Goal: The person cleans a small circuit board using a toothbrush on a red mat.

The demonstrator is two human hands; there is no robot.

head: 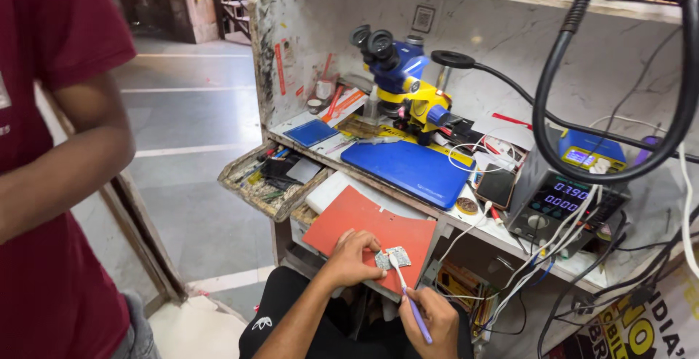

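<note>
My left hand (351, 258) rests on a red mat (364, 224) and pinches the left edge of a small circuit board (393, 258). The board lies flat near the mat's front edge. My right hand (435, 322) grips a purple-handled brush (408, 297), whose white head touches the middle of the board. Both forearms reach up from my lap, over black trousers.
A blue and yellow microscope (402, 79) stands on a blue mat (410, 167) behind the red one. At right are a power supply with lit digits (562, 202), a phone (496, 185) and tangled cables (539, 257). An open drawer of tools (271, 177) juts left. A person in red (51, 184) stands at left.
</note>
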